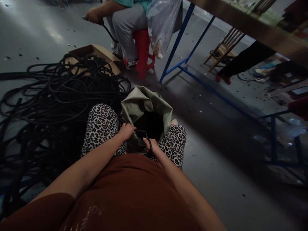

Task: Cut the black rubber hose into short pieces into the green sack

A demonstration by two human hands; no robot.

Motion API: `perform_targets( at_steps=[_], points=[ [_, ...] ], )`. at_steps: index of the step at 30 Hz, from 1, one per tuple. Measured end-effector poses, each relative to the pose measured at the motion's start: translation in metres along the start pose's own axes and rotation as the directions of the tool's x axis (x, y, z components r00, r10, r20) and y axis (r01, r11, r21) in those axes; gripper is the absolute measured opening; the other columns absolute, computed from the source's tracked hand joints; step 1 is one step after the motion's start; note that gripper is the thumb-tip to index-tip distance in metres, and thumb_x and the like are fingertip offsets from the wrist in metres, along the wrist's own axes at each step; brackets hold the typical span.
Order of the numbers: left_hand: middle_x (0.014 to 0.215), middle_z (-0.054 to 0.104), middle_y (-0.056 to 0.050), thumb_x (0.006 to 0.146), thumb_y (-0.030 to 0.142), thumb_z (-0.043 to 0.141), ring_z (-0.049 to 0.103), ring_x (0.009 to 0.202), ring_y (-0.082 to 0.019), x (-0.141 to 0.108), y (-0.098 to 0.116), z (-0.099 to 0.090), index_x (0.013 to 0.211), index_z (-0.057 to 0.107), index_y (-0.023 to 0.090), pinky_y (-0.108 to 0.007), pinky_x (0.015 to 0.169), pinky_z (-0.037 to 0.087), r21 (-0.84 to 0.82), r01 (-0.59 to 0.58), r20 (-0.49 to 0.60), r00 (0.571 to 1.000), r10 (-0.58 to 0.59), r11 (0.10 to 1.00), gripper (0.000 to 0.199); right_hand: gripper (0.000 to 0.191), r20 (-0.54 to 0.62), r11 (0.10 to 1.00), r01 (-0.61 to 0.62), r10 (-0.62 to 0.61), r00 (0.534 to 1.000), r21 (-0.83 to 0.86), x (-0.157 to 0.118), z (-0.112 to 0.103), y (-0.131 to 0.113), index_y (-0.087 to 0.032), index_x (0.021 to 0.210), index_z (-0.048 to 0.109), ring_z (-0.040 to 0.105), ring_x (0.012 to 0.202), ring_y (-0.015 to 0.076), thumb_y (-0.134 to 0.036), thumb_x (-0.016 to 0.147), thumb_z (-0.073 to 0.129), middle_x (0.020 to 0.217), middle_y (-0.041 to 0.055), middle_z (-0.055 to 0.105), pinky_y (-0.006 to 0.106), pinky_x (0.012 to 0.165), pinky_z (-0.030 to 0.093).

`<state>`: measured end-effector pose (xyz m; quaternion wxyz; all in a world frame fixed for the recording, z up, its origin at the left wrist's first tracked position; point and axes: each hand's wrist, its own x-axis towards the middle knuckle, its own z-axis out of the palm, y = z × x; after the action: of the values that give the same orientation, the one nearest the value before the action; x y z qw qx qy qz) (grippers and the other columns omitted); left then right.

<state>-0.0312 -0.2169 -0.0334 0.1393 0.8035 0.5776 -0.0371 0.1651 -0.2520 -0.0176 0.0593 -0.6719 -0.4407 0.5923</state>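
A greenish sack [137, 99] stands open between my knees, its inside dark. My left hand [127, 131] is closed at the sack's near left rim, on a thin black piece whose shape is hard to make out. Just to its right, my right hand [149, 144] is closed around a dark tool with a black loop handle, perhaps scissors or a cutter. The tool's tip points toward my left hand over the sack's near edge. Dim light hides the finer details of both grips.
Black hoses [60, 93] lie in a large tangled heap at the left, partly over a cardboard box [103, 53]. Ahead, a person sits on a red stool [142, 48] beside a hanging plastic bag [162, 25]. A blue-legged table [240, 19] stands at the right.
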Motion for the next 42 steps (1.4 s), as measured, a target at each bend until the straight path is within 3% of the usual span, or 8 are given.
perform_targets(
  at_steps=[6,11,15,27,35,42],
  points=[
    [0.100,0.066,-0.006,0.084,0.024,0.050,0.056,0.098,-0.022,-0.0006,0.0001,-0.0014,0.102,0.063,0.025,-0.037,0.083,0.032,0.019,0.017,-0.027,1.000,-0.016,1.000,0.022,0.040,-0.019,0.997,-0.024,0.025,1.000,0.069,0.0000,0.0011,-0.0002,-0.011,0.085,0.060,0.047,0.032,0.0102,-0.049,0.088,0.047,0.044,-0.0029,0.046,0.020,0.034,0.041],
    [0.100,0.067,-0.006,0.084,0.025,0.050,0.056,0.099,-0.022,0.0001,0.0012,-0.0052,0.102,0.063,0.025,-0.037,0.083,0.032,0.001,0.064,-0.032,0.997,-0.064,0.998,0.022,0.049,0.124,0.988,-0.085,0.069,0.990,0.126,-0.0049,0.0016,-0.0055,-0.011,0.094,0.057,0.049,0.033,0.0111,-0.057,0.089,0.041,0.046,-0.0014,0.050,0.021,0.033,0.044],
    [0.100,0.067,-0.006,0.084,0.025,0.050,0.056,0.099,-0.022,0.0003,0.0025,-0.0074,0.103,0.063,0.025,-0.037,0.083,0.032,-0.012,0.072,-0.047,0.996,-0.073,0.997,0.023,0.050,0.167,0.995,-0.031,0.014,0.986,0.097,-0.0084,0.0007,-0.0066,-0.012,0.093,0.057,0.053,0.037,0.0121,-0.059,0.088,0.041,0.051,0.0008,0.054,0.021,0.035,0.044],
    [0.097,0.066,-0.007,0.084,0.026,0.052,0.055,0.101,-0.023,-0.0007,0.0062,-0.0044,0.106,0.062,0.025,-0.037,0.086,0.032,-0.019,-0.051,-0.044,0.998,0.050,0.999,0.025,0.050,0.123,0.996,-0.010,-0.001,0.992,0.091,-0.0047,0.0016,-0.0064,-0.011,0.094,0.058,0.055,0.041,0.0134,-0.058,0.088,0.042,0.057,0.0026,0.056,0.023,0.037,0.046],
    [0.099,0.066,-0.007,0.085,0.026,0.050,0.056,0.101,-0.021,-0.0001,0.0071,-0.0052,0.104,0.062,0.026,-0.036,0.087,0.033,-0.040,-0.052,-0.022,0.998,0.051,0.998,0.023,0.052,0.104,0.992,-0.024,0.012,0.995,0.121,-0.0019,0.0020,-0.0058,-0.011,0.095,0.060,0.053,0.039,0.0126,-0.060,0.087,0.042,0.054,0.0020,0.055,0.022,0.038,0.045],
    [0.102,0.066,-0.006,0.085,0.025,0.048,0.056,0.101,-0.021,-0.0012,0.0071,-0.0073,0.108,0.061,0.025,-0.036,0.086,0.034,-0.022,-0.056,-0.023,0.998,0.056,0.998,0.026,0.046,0.082,0.990,0.049,-0.060,0.995,0.135,-0.0013,0.0026,-0.0013,-0.012,0.093,0.058,0.053,0.040,0.0111,-0.056,0.087,0.046,0.054,0.0002,0.055,0.020,0.038,0.045]
  ],
)
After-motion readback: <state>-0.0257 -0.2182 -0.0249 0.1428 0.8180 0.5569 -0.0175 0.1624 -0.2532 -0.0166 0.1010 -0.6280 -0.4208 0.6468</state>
